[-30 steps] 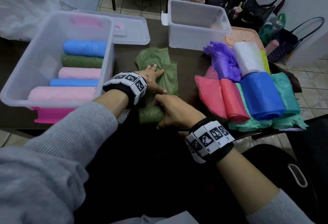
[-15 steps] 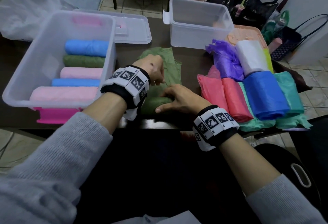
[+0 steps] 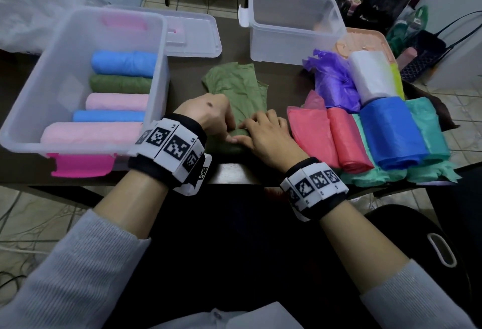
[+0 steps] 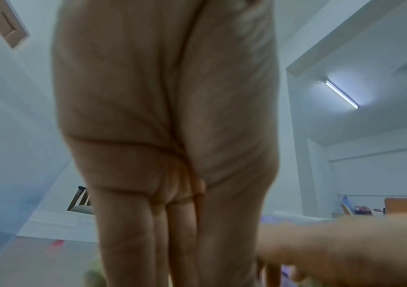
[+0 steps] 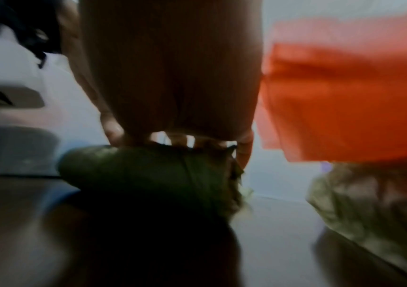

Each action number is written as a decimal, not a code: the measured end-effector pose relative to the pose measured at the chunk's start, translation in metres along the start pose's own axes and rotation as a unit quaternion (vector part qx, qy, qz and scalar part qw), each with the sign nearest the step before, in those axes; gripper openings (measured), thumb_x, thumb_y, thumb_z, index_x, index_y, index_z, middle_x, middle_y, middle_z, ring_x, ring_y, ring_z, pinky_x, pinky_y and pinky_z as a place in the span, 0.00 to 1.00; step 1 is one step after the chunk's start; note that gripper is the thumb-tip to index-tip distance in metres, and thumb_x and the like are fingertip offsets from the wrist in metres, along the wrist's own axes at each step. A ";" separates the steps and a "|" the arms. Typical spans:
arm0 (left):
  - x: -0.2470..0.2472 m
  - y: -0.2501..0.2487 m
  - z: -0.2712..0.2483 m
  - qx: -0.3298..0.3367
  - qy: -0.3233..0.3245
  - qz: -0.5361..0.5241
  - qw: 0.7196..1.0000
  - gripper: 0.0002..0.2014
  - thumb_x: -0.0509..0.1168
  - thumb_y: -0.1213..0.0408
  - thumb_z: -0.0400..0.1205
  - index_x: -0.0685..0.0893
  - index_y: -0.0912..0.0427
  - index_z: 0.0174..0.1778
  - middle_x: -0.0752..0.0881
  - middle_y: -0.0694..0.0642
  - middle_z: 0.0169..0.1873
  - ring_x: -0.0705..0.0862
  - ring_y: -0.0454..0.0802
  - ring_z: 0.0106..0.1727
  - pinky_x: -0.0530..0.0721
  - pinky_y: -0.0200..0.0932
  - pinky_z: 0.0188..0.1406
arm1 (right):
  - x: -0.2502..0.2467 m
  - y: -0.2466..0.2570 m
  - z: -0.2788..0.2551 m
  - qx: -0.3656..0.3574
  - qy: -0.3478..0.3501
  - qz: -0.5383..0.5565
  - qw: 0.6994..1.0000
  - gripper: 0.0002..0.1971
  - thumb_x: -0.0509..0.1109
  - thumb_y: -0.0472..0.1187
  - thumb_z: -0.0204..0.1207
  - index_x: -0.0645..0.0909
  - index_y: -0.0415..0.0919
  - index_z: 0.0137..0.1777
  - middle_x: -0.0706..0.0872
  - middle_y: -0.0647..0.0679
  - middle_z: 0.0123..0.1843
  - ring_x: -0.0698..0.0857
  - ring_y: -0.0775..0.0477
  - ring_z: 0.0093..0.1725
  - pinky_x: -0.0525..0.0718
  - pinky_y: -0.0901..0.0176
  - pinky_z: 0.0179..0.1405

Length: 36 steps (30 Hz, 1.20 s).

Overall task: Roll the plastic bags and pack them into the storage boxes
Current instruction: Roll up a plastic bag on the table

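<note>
A green plastic bag [image 3: 234, 83] lies flat in the middle of the dark table, and its near end is wound into a roll [image 3: 221, 147]. My left hand [image 3: 227, 133] comes down steeply on the roll's left part, fingertips and thumb together on it. My right hand [image 3: 247, 130] curls its fingers over the roll's right part. In the right wrist view the fingers [image 5: 178, 139] hook over the dark green roll [image 5: 136, 170]. The left wrist view shows my left palm [image 4: 168, 136], with the fingertips out of frame.
A clear box [image 3: 34, 109] on the left holds several rolled bags in blue, green and pink. Its lid [image 3: 193, 31] lies behind it. An empty clear box [image 3: 292, 41] stands at the back. Red [image 3: 347, 141], blue [image 3: 391, 130], purple [image 3: 333, 83] and white [image 3: 370, 73] bags are piled on the right.
The roll has advanced away from me along the green bag. My left hand left its flat hold on the bag and came down on the roll beside my right hand.
</note>
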State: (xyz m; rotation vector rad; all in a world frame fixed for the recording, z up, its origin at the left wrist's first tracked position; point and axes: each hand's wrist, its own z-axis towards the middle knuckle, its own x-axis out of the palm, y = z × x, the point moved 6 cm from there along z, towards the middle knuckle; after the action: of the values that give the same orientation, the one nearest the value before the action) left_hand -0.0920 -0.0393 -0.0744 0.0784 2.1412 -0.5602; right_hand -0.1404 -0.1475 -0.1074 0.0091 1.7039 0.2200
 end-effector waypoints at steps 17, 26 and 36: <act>0.008 -0.008 0.018 0.015 0.007 0.025 1.000 0.21 0.55 0.69 0.82 0.78 0.53 0.70 0.81 0.59 0.66 0.79 0.59 0.64 0.77 0.51 0.66 | -0.001 0.014 -0.001 0.029 0.056 -0.004 0.998 0.29 0.64 0.35 0.76 0.62 0.38 0.77 0.70 0.38 0.72 0.68 0.36 0.72 0.66 0.45 0.72; 0.005 -0.006 0.015 0.024 -0.128 -0.071 0.989 0.13 0.60 0.66 0.80 0.76 0.61 0.61 0.82 0.62 0.56 0.82 0.62 0.56 0.81 0.53 0.58 | -0.001 0.004 0.022 0.065 0.140 0.020 0.988 0.27 0.66 0.37 0.75 0.65 0.36 0.74 0.67 0.40 0.73 0.64 0.37 0.74 0.69 0.42 0.69; 0.013 -0.008 0.019 0.040 -0.061 0.016 0.997 0.29 0.80 0.64 0.65 0.83 0.55 0.63 0.86 0.60 0.57 0.84 0.58 0.57 0.84 0.52 0.57 | -0.008 0.001 0.024 0.074 0.107 0.031 0.991 0.28 0.71 0.43 0.69 0.69 0.38 0.68 0.74 0.40 0.69 0.69 0.37 0.70 0.69 0.45 0.66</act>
State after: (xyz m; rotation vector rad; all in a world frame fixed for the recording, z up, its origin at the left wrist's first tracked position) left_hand -0.0874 -0.0566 -0.0908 0.1196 1.9956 -0.6164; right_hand -0.1154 -0.1444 -0.1026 0.1540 1.9330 0.1435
